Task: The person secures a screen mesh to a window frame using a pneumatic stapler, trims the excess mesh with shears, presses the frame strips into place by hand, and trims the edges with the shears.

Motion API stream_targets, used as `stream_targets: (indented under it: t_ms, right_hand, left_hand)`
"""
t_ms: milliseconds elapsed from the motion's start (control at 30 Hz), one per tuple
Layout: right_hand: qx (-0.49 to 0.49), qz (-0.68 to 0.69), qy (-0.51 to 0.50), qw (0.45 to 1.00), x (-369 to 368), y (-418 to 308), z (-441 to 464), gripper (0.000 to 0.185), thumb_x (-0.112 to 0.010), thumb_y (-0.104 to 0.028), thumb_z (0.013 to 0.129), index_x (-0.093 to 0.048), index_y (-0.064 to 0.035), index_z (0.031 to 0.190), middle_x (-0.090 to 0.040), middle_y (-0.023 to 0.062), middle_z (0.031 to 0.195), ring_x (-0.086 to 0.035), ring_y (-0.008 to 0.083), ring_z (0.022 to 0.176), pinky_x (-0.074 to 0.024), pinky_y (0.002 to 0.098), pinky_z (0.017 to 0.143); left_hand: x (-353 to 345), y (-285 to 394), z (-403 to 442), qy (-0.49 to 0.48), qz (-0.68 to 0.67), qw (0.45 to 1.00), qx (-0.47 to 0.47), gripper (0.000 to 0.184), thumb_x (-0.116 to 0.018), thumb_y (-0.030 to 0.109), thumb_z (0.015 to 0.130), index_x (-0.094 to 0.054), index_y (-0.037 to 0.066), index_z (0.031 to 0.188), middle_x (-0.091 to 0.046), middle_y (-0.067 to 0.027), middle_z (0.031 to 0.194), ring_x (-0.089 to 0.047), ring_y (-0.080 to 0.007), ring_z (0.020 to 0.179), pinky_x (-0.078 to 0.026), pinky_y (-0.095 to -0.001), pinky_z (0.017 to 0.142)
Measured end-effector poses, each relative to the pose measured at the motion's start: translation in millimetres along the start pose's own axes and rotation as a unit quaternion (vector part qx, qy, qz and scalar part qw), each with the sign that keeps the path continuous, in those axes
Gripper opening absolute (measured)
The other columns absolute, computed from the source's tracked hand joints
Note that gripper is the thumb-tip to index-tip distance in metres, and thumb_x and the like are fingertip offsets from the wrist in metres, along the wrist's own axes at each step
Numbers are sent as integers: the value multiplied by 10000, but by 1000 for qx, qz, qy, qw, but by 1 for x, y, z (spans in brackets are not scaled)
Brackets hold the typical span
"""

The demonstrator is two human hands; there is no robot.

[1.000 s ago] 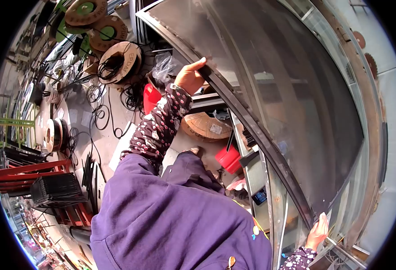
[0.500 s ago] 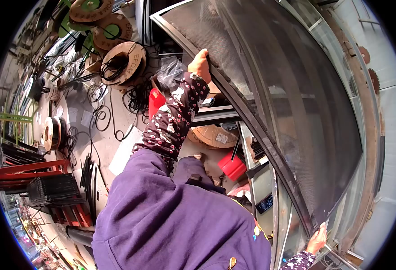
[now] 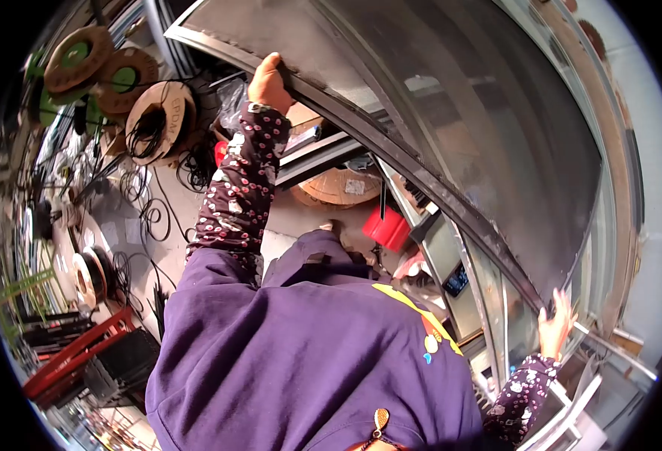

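A large framed screen panel with dark mesh slants across the upper right. Its long dark edge bar runs from upper left to lower right. My left hand is closed around this bar near the panel's upper-left end, thumb on top. At the lower-right corner, my right hand touches or nearly touches the edge, fingers stretched and apart. Whether its palm bears on the frame is hard to see.
Cardboard reels marked EPDM and loose black cord lie at the left. Below the panel are a red container, another reel and a phone. A red rack stands lower left. White frame pieces are lower right.
The view has turned. The panel's upper-left end and my left hand now appear farther left. My right hand appears higher, and its fingers have spread at the corner.
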State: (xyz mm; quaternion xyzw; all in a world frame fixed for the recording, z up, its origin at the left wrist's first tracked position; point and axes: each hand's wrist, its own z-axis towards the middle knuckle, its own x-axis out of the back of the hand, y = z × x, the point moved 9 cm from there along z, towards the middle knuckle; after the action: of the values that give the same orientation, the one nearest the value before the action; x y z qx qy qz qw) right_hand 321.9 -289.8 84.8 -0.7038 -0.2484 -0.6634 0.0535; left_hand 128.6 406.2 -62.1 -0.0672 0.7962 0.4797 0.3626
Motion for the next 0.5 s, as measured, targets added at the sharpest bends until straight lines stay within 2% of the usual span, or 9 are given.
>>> stream_targets:
  t_ms: [67,167,233,267,367,500]
  right_hand:
    - [102,31,91,990,46,-63,12,558,-635,-167,764,-501,-150,1306,-484,66,1352,-414,246,1279,-133,520,1114]
    - [229,158,157,948,120,-210,36,467,-648,-193,778,-558,-118,1230,-587,86,1224,-541,246,1143,-270,493,1066]
    - [295,202,184,916,141,-301,48,445,-668,-248,783,-579,-109,1196,-607,91,1184,-564,245,1111,-325,477,1032]
    - [326,209,201,900,145,-342,53,447,-673,-284,782,-583,-107,1182,-613,92,1161,-569,253,1087,-346,463,1013]
    - [354,249,210,877,136,-432,77,483,-664,-308,794,-551,-94,1212,-569,99,1119,-524,293,1066,-417,402,915]
    - [385,208,260,861,128,-486,84,393,-623,-209,769,-566,-67,1132,-562,81,1031,-531,246,980,-414,389,863]
  left_hand:
    - [8,0,8,-11,18,999,-37,273,-505,275,885,-618,46,982,-659,-75,976,-614,-248,885,-490,-408,824]
    - [4,-3,5,-6,-3,1000,-15,262,-514,267,888,-605,46,995,-649,-78,1000,-601,-241,914,-475,-392,857]
    - [2,-2,-3,50,-9,999,-10,277,-527,265,888,-595,33,1023,-636,-92,1019,-596,-241,932,-468,-381,874]
    - [4,-6,0,46,-12,999,-7,277,-527,265,888,-595,33,1023,-636,-92,1019,-596,-241,932,-468,-381,874]
    - [16,-21,17,2,-54,999,8,324,-541,290,885,-598,-2,1012,-626,-95,1008,-589,-217,924,-467,-337,863]
    - [11,-20,6,31,-73,997,1,384,-558,316,879,-599,-39,1022,-622,-105,1007,-589,-206,914,-465,-307,844]
